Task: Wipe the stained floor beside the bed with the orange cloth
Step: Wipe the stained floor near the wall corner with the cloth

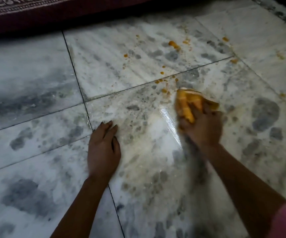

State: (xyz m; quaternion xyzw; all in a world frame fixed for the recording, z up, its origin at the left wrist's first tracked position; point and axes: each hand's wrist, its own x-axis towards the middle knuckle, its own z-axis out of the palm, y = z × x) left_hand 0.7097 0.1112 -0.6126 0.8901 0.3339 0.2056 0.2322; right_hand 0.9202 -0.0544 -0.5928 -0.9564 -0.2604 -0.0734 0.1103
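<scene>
Lengthwise away, orange cloth (right hand)

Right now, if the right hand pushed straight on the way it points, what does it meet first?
The right hand, gripping the orange cloth, points up and left across the floor. First in line are probably the orange spots just ahead of the cloth, short of the tile joint.

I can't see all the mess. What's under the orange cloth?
The orange cloth lies bunched on the marble floor, gripped by the right hand. Orange stains show beyond it, toward the bed. Whether any stain sits under the cloth is hidden.
</scene>
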